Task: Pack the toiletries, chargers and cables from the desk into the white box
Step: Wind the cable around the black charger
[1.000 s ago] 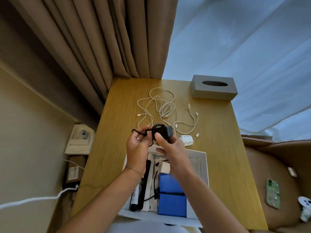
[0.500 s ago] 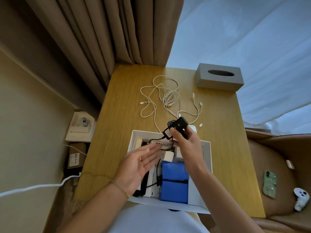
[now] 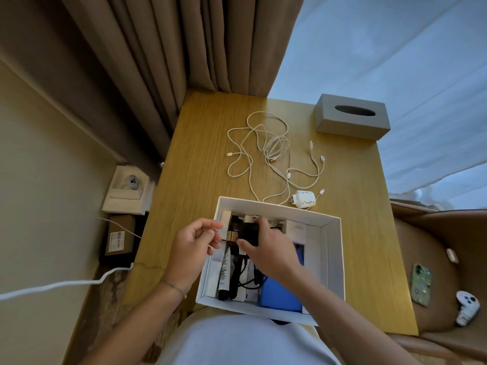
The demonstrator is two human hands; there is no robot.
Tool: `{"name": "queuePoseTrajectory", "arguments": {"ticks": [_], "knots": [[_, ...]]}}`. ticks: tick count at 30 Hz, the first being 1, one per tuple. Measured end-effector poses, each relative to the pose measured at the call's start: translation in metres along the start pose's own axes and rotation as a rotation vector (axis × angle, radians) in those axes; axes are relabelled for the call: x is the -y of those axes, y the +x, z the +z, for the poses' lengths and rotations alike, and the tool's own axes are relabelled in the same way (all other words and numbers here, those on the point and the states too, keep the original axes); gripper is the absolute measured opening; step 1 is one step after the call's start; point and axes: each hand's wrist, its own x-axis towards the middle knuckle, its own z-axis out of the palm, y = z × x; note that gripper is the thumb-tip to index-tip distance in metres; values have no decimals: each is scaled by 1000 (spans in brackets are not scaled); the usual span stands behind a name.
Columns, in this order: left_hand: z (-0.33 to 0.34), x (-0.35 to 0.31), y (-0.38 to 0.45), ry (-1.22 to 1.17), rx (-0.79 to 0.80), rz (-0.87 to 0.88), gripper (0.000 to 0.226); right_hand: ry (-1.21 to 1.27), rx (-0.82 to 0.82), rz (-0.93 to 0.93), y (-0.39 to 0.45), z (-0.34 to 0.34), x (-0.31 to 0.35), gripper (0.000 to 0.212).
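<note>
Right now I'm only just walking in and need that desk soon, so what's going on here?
A person is packing a white box on the wooden desk. Their right hand grips a black charger and holds it down inside the box, among tubes and a blue case. The left hand hovers over the box's left edge, fingers loosely curled, holding nothing. Still out on the desk: tangled white cables and a white plug adapter.
</note>
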Motion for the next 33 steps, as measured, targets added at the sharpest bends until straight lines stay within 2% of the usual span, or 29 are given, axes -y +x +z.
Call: {"name": "queuePoseTrajectory", "arguments": {"ticks": [6,11,13,15,19,21,27,33], "knots": [[-2,-2,3,67,6,91,28,-335,-49,-22,11,23,10,53],[2,-11,8,121,36,185,27,-476,-82,-79,7,21,13,75],[7,-18,12,161,70,218,28,-448,-92,-110,3,10,15,80],[16,-27,20,217,111,240,30,-398,-118,-134,2,-7,16,75],[46,-50,42,350,196,316,30,-278,-211,-91,7,-52,2,38],[68,-61,57,428,252,368,27,-233,-294,-39,12,-73,-12,30],[146,-78,105,776,419,372,21,-51,-404,201,34,-117,-67,26],[207,-60,149,1165,495,363,30,185,-411,293,41,-133,-111,21]]}}
